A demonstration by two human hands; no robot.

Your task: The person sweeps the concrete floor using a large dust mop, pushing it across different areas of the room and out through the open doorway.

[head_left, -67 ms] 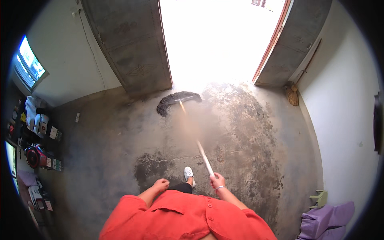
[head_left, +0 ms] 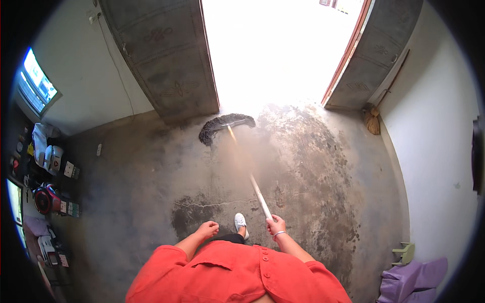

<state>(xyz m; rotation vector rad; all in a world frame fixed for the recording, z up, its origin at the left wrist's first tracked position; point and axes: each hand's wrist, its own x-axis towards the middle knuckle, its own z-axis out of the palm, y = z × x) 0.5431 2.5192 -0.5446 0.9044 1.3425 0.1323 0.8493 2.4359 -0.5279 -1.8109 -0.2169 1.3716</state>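
Note:
My right hand [head_left: 276, 225] is wrapped round the upper end of a mop's pale handle [head_left: 260, 197], with a bracelet on that wrist. The handle slants forward and left, its middle stretch lost in a hazy blur. At its far end the dark, stringy mop head [head_left: 217, 127] lies spread on the floor, just inside the doorway. My left hand [head_left: 207, 230] hangs in front of my body with its fingers curled in, nothing visible in it and well apart from the handle.
Bright light fills the doorway between two grey metal doors [head_left: 161, 60]. A broom [head_left: 372, 121] leans by the right wall. Purple covered furniture [head_left: 411, 280] and a small green stool [head_left: 403, 253] stand at lower right. Cluttered equipment [head_left: 45, 199] lines the left side. Damp dark patches mark the concrete floor [head_left: 323, 166].
My left hand has come slightly forward and to the right. My right hand keeps its grip on the mop handle; the mop head has hardly moved.

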